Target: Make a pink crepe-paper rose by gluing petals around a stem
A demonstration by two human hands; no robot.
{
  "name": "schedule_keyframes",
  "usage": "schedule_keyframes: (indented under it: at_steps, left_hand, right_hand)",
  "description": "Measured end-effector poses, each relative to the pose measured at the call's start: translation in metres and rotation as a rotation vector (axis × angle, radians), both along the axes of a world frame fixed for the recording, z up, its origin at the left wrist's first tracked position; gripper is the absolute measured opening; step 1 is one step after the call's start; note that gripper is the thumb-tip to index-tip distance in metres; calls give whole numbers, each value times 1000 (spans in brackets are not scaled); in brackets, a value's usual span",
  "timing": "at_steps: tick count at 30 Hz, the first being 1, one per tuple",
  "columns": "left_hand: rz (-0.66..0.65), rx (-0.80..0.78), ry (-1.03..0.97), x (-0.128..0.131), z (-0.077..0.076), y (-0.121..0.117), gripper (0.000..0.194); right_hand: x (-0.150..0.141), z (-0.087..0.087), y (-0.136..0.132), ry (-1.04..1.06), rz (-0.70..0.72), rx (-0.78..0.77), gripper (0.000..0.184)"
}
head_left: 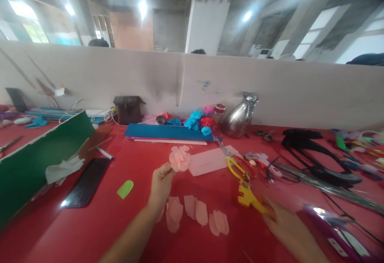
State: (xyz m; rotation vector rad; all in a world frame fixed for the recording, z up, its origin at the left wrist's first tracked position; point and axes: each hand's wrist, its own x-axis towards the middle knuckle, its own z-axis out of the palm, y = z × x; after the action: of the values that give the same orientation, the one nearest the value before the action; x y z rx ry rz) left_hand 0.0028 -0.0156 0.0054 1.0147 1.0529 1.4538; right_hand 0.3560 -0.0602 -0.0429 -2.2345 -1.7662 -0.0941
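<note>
Pinched by its base in my left hand (pixel 163 177) is a pink paper flower (pixel 180 159) with layered petals. On the right, my right hand (pixel 283 217) is slightly blurred; its fingers close around the handle end of a yellow glue gun (pixel 249 197). Loose pink paper petals lie on the red table below the flower: a left group (pixel 174 214), a middle group (pixel 196 211) and a right group (pixel 219 223). A pink paper sheet (pixel 207 162) lies behind the flower. Yellow-handled scissors (pixel 235 169) rest just beyond the glue gun.
A phone (pixel 87 183), a green paper piece (pixel 125 189) and a green board (pixel 45 163) are on the left. Blue and red paper flowers (pixel 198 121), a blue sheet (pixel 162 131) and a metal jug (pixel 241 115) stand toward the partition. A purple device (pixel 336 231) and cables lie right.
</note>
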Motion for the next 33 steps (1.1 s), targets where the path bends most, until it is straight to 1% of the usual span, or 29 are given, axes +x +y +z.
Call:
schedule_keyframes:
  at_steps: [3,6,8,10,12,14,16,18,20,23,28,33]
  left_hand:
    - [5,-27,21,-1,-2,2,20]
    - [-51,-95,3,-1,-6,5,24]
    - [-104,-163,2,0,-8,6,27]
    - [-131,-205,11,0,-10,7,28]
    - [-134,-215,27,1,-11,7,28]
    - [-121,-190,69,2,-10,6,28]
    - [-102,-146,135,3,-9,4,28]
    - [-86,-111,199,4,-8,3,28]
    - [-82,-107,241,5,-7,2,29]
    - [-86,-113,272,5,-8,2,30]
    - [-92,-69,299,6,-13,2,28]
    - [-98,-60,334,5,-14,1,29]
  right_hand:
    - [-11,9,-4,-15,34,-104,43]
    - [-28,20,-4,-56,9,-145,52]
    - [-40,28,-1,-68,-31,-178,50]
    - [-51,36,3,-21,-89,-154,42]
    - [-62,44,5,145,-115,-47,38]
    - [-76,52,4,403,-67,94,39]
    - [-93,59,0,623,60,180,40]
    - [-111,63,-4,719,204,182,37]
    - [-129,64,-7,760,319,140,35]
    - [-147,60,-7,804,410,89,33]
    - [-157,52,2,822,453,110,30]
    - [-159,53,6,831,445,69,29]
